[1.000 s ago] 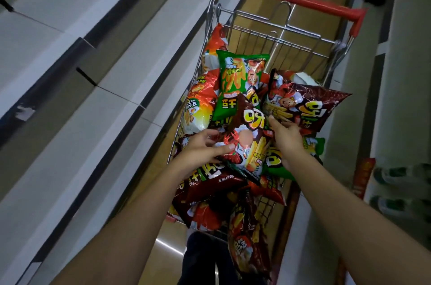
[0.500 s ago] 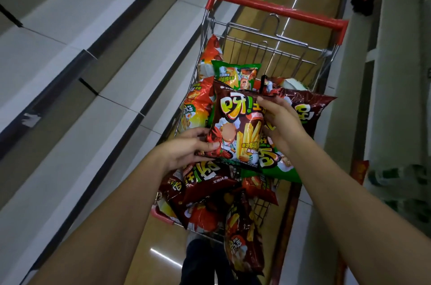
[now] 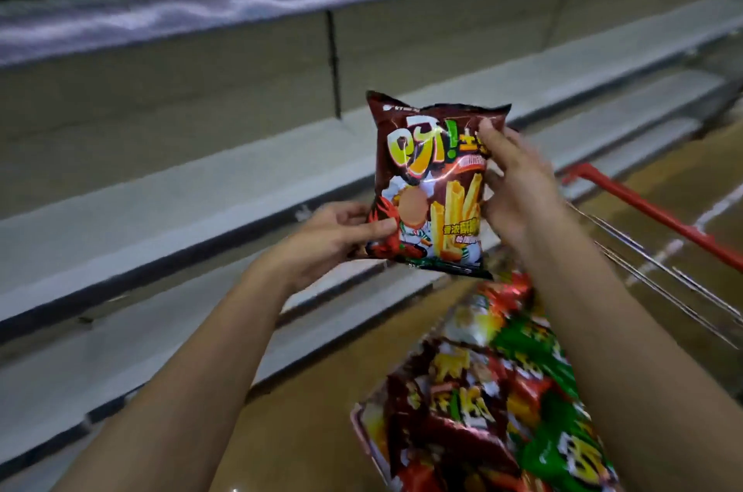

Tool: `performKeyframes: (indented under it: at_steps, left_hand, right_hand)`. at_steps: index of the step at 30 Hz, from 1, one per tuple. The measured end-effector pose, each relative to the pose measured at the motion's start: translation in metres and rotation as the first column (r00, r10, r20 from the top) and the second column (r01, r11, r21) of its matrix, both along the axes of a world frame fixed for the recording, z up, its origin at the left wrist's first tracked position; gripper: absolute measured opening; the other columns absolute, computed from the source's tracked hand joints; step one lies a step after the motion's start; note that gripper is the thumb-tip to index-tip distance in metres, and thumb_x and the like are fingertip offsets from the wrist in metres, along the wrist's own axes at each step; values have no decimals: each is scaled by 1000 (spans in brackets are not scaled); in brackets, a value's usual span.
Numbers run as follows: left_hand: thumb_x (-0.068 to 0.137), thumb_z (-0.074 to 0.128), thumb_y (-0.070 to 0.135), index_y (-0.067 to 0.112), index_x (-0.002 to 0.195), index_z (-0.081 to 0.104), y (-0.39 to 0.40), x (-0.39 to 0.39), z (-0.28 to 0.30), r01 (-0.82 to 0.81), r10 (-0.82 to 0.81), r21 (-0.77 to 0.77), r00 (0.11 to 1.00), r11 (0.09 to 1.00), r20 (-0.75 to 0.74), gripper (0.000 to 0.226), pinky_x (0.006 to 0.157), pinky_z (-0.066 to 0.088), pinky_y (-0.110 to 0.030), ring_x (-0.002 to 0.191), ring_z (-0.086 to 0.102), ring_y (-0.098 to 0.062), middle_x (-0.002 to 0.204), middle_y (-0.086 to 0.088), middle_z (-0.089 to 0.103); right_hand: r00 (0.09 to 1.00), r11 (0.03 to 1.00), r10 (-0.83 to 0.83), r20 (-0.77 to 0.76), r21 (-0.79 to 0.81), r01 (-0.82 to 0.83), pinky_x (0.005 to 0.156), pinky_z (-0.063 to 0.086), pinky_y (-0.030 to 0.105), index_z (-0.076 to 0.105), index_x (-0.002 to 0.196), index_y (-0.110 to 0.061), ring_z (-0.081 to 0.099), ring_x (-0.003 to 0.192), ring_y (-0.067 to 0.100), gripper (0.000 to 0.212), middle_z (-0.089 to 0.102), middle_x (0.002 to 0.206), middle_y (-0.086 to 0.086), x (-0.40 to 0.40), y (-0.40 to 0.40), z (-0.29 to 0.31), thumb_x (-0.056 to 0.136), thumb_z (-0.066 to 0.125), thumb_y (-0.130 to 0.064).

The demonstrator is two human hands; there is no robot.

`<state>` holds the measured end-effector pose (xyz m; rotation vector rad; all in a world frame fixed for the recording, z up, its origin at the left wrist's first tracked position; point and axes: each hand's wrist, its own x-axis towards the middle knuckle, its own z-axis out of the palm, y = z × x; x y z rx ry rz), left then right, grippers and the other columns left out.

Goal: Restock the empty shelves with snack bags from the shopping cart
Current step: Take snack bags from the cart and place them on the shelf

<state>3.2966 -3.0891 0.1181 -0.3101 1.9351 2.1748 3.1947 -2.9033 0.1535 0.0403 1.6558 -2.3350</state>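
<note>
The left hand [image 3: 333, 236] and right hand [image 3: 512, 186] pinch the brown fries bag [image 3: 436, 186] upright; set it squarely on the probably bare shelf [image 3: 193, 206], label outward.

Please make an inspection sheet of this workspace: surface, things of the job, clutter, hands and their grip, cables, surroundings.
Surface: grey shelf board in front of the person, bare where it shows; another bare board below it.
Job's things: dark red snack bag held upright in the air before the shelf, not on it; more red and green bags heaped in the shopping cart at lower right, blurred.
Clutter: nothing seen.
Hands: left hand has its grip on the bag's lower left corner; right hand has its grip on the bag's right edge.
Cables: nothing seen.
Surroundings: upper shelf rail, blurred; brown floor.
</note>
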Motion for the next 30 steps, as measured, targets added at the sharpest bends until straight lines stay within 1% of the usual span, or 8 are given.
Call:
performKeyframes:
  at_steps: [5, 10, 15, 17, 20, 24, 26, 30]
  left_hand:
    - [76, 73, 20, 2, 120, 61, -91, 76, 46, -228, 224, -27, 968, 973, -116, 48, 88, 56, -29, 102, 68, -23, 113, -13, 71]
    - [77, 71, 21, 8, 114, 64, -187, 176, 80, -366, 346, -67, 914, 928, -212, 41, 80, 55, -22, 98, 70, -18, 109, -8, 73]
    - [76, 75, 26, 8, 112, 69, -301, 289, 102, -480, 416, -153, 850, 864, -322, 40, 97, 49, -35, 106, 68, -24, 112, -9, 72]
    - [80, 74, 27, 9, 113, 69, -348, 337, 115, -512, 421, -206, 831, 834, -363, 38, 99, 48, -38, 108, 67, -25, 113, -9, 72]
    - [78, 75, 33, 16, 115, 68, -410, 398, 134, -579, 463, -275, 798, 768, -387, 41, 91, 50, -29, 104, 68, -16, 110, -2, 73]
    - [67, 84, 42, 22, 126, 59, -473, 437, 158, -650, 519, -349, 755, 675, -401, 67, 93, 52, -24, 102, 66, -5, 110, 7, 71]
    - [76, 79, 37, 22, 126, 58, -493, 439, 170, -640, 507, -382, 765, 667, -396, 57, 87, 51, -16, 99, 64, -1, 105, 10, 69]
    - [85, 71, 25, 23, 119, 56, -527, 416, 190, -654, 513, -402, 755, 641, -409, 37, 68, 45, -7, 85, 59, 3, 95, 11, 62]
  right_hand:
    - [966, 974, 223, -130, 1, -225, 71, 47, 34, 66, 94, -24, 60, 88, 12, 11, 72, 85, -9, 44, -113, 61, 88, 69, -32]
    - [913, 930, 356, -197, -23, -368, 76, 48, 38, 67, 99, -22, 63, 92, 16, 15, 73, 94, -3, 122, -236, 101, 86, 70, -30]
    - [880, 887, 419, -225, -103, -449, 82, 51, 39, 65, 119, -15, 67, 93, 17, 40, 76, 99, 0, 223, -368, 123, 84, 73, -31]
    - [868, 876, 434, -239, -112, -469, 77, 49, 36, 66, 114, -17, 67, 89, 16, 36, 76, 95, -1, 263, -418, 132, 83, 73, -33]
    - [834, 835, 492, -250, -134, -533, 62, 50, 30, 66, 110, -17, 70, 74, 15, 30, 76, 92, 1, 315, -486, 145, 84, 72, -30]
    - [839, 838, 490, -236, -138, -528, 63, 53, 30, 66, 116, -14, 68, 84, 18, 36, 75, 96, 3, 357, -552, 162, 84, 72, -29]
    - [854, 855, 464, -236, -134, -502, 62, 52, 29, 66, 116, -15, 66, 83, 15, 36, 74, 94, 1, 360, -577, 171, 84, 72, -29]
    - [860, 864, 452, -238, -121, -488, 83, 56, 44, 59, 125, -10, 69, 99, 24, 47, 72, 110, 10, 340, -619, 186, 84, 73, -27]
